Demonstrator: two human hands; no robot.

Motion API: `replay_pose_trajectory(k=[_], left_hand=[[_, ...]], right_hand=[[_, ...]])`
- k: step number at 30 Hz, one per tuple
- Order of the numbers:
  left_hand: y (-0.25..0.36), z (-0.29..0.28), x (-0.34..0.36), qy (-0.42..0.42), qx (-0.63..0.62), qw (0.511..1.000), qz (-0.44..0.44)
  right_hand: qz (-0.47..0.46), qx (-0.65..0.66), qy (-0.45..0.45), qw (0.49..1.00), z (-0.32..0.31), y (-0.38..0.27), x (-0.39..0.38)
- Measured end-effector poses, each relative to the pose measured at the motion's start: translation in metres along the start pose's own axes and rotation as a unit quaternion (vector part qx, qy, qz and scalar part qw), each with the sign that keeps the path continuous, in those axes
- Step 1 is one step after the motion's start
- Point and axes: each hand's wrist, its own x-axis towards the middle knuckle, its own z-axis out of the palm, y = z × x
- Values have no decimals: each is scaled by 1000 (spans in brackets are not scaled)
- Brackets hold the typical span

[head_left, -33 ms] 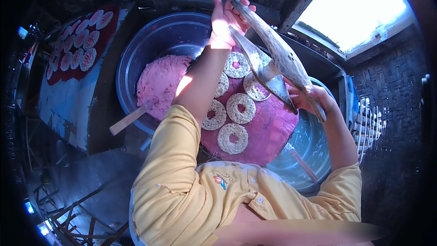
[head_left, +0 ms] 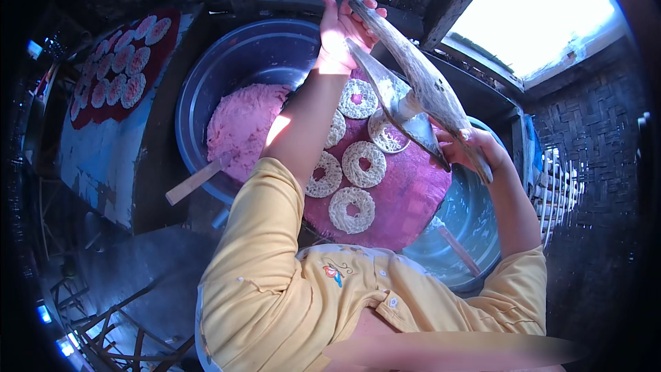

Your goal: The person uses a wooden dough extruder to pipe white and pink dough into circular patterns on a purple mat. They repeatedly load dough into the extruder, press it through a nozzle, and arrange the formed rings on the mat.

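Note:
My left hand (head_left: 339, 43) is at the far end of a long wooden hand press (head_left: 430, 89), its fingers curled behind the wood and the thumb sticking out. My right hand (head_left: 482, 150) grips the near right end. The press has two wooden arms, with pale dough on the lower arm (head_left: 387, 86) and around its middle. Beneath it, strands lie in a white lacy dough ring (head_left: 389, 141) on a round pink cloth-like surface (head_left: 413, 200). Several more rings lie left of the press, including a whole one (head_left: 363, 164) and a nearer one (head_left: 352, 210).
A large blue basin (head_left: 200, 76) at left holds pink dough (head_left: 244, 127) with a wooden-handled tool (head_left: 196, 180). A teal basin (head_left: 485, 248) at right holds another wooden-handled tool (head_left: 460, 251). Far left, several pink-white rings lie on red cloth (head_left: 162, 55). A bright window (head_left: 544, 14) opens at upper right.

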Motion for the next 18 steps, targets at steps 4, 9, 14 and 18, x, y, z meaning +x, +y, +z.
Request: replay_pose_trajectory(k=[4, 9, 14, 18], left_hand=[[-7, -5, 15, -28, -9, 1000, 1], [-29, -1, 9, -9, 6, 1000, -7], [-44, 8, -9, 124, 19, 992, -5], [-27, 6, -21, 96, -13, 995, -40]], right_hand=[[5, -69, 86, 994, -11, -7, -1], [12, -91, 144, 985, -12, -11, -21], [12, -90, 82, 992, -1, -6, -39], [-11, -63, 75, 995, 9, 10, -29]])
